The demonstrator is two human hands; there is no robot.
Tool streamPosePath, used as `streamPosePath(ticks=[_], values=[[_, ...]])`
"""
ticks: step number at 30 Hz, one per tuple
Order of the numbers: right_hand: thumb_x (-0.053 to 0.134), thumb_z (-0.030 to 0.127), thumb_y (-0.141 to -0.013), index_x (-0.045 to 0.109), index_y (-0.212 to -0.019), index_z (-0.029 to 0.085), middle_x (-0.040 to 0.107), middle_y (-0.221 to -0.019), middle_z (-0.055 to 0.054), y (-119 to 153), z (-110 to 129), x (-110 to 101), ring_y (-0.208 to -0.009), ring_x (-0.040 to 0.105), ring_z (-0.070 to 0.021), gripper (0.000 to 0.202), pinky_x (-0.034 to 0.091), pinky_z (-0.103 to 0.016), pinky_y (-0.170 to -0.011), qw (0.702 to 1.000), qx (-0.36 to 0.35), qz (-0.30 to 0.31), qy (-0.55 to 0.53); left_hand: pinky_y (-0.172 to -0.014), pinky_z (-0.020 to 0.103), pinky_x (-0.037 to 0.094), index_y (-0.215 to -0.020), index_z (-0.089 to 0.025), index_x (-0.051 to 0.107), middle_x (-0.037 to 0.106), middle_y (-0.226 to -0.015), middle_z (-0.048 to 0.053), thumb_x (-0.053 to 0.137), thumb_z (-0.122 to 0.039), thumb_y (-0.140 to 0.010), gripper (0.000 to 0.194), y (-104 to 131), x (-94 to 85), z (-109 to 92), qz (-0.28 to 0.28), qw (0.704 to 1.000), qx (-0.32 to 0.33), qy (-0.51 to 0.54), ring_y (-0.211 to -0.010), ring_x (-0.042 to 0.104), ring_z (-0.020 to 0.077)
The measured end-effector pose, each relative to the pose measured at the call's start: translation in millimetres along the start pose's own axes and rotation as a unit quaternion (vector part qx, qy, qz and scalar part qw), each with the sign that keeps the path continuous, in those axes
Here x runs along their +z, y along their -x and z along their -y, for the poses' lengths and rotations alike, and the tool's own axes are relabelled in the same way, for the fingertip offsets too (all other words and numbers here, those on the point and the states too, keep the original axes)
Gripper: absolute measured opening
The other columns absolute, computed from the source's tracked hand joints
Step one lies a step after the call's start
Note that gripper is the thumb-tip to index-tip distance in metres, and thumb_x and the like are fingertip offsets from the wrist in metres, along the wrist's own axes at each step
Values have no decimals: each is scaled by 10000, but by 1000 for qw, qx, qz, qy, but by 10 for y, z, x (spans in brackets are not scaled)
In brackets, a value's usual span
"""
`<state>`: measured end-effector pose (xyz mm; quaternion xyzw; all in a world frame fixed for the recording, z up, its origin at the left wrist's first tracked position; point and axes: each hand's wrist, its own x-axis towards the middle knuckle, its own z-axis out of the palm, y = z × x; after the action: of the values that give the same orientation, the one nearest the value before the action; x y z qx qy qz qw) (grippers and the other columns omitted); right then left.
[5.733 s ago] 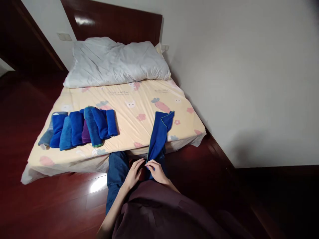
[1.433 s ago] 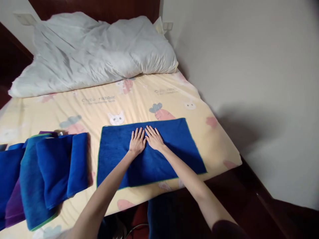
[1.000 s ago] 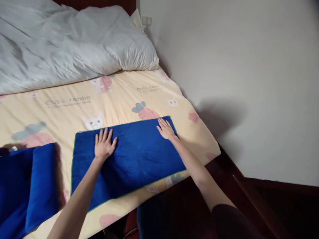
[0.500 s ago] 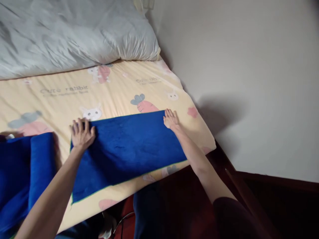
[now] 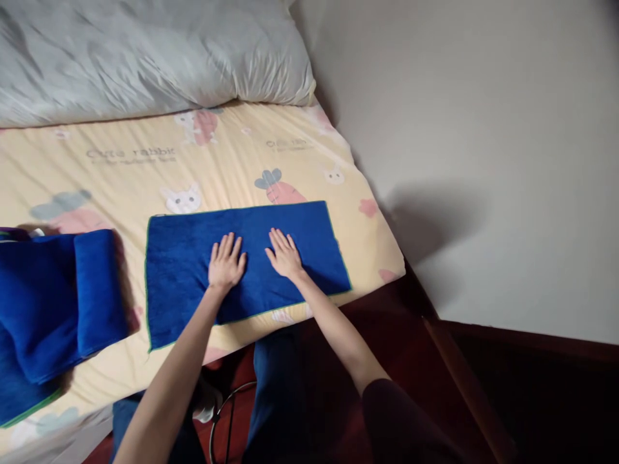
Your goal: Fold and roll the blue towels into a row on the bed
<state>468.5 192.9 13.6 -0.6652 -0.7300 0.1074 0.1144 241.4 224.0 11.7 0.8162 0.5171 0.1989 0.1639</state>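
Note:
A blue cloth (image 5: 184,241) with a green edge lies spread in a rectangle near the front edge of the bed. My left hand (image 5: 226,261) rests flat on its middle, fingers apart and palm down. Just to the right, my right hand (image 5: 284,252) also lies flat on the cloth with its fingers spread. Neither hand grips anything. The cloth looks mostly smooth, with slight creases around my left hand.
More blue cloths (image 5: 99,290) lie folded in a pile at the left. A grey quilt (image 5: 155,58) covers the back of the patterned bed sheet (image 5: 227,161). At the right stands a pale wall (image 5: 483,129). A cable (image 5: 213,432) hangs below the bed edge.
Both hands have moved inward from the cloth's far corners to its middle. The fold at its left part has flattened. The view has shifted slightly.

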Motion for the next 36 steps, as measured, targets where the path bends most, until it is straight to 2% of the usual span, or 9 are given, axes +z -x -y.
streamPosePath(ticks=[6,10,14,17,22,25,29,33,36], values=[[197,421,-1071,240,-1636,106,221,-1701,-96,430,-1189,-403,-1592,171,-207,648,117,-452,-1312,990,133,-18,36,-1285,555,101,-1611,-167,333,202,-1702,118,369,-465,-995,685,438,-646,835,-46,994,-93,-44,-1590,148,303],[162,405,-1070,218,-1639,96,202,-1709,-82,609,-1532,-498,-1593,159,-180,650,124,-425,-1315,990,127,-8,56,-1289,512,121,-1606,-166,342,224,-1700,107,332,-475,-1000,680,504,-796,1042,-32,992,-112,-52,-1588,166,272],[184,352,-1061,262,-1615,35,214,-1698,-139,544,-1366,-526,-1589,182,-236,643,101,-487,-1306,984,154,-6,89,-1284,552,96,-1583,-107,375,240,-1688,157,369,-429,-984,679,427,-823,923,-24,990,-123,-64,-1586,164,312],[236,332,-1053,292,-1598,9,214,-1686,-193,486,-817,-427,-1589,168,-300,636,78,-581,-1282,984,154,-25,91,-1270,617,80,-1544,-41,418,243,-1672,209,414,-388,-965,675,384,-702,531,-29,990,-113,-77,-1586,123,367],[262,281,-1052,297,-1614,74,236,-1693,-121,660,470,49,-1597,140,-240,600,95,-501,-1301,1000,7,-20,21,-1298,519,144,-1558,-87,411,284,-1673,132,352,-302,-994,607,531,-79,-443,49,997,16,-56,-1583,184,288],[227,220,-1046,292,-1622,105,281,-1682,-99,788,814,240,-1587,189,-215,591,112,-479,-1302,1000,3,-12,-11,-1303,466,163,-1592,-86,344,274,-1679,121,287,-257,-1012,607,673,178,-666,70,996,34,-52,-1582,199,242],[264,341,-1069,291,-1622,108,280,-1683,-101,899,627,184,-1582,206,-226,601,122,-480,-1300,1000,-9,-13,-18,-1307,457,150,-1599,-132,347,236,-1694,102,294,-314,-1034,596,800,107,-521,62,995,50,-57,-1585,186,233],[247,433,-1075,271,-1628,115,261,-1691,-101,1156,89,-7,-1585,195,-228,639,126,-487,-1300,999,23,-29,17,-1304,478,139,-1598,-182,361,226,-1700,94,326,-373,-1042,589,976,-144,-300,48,996,31,-65,-1584,192,249],[209,457,-1073,229,-1640,118,238,-1699,-102,1396,-362,-119,-1583,203,-230,660,135,-495,-1300,995,79,-37,48,-1293,500,172,-1573,-188,404,262,-1691,105,327,-386,-1047,567,1242,-383,-50,25,998,-4,-65,-1579,209,271]])
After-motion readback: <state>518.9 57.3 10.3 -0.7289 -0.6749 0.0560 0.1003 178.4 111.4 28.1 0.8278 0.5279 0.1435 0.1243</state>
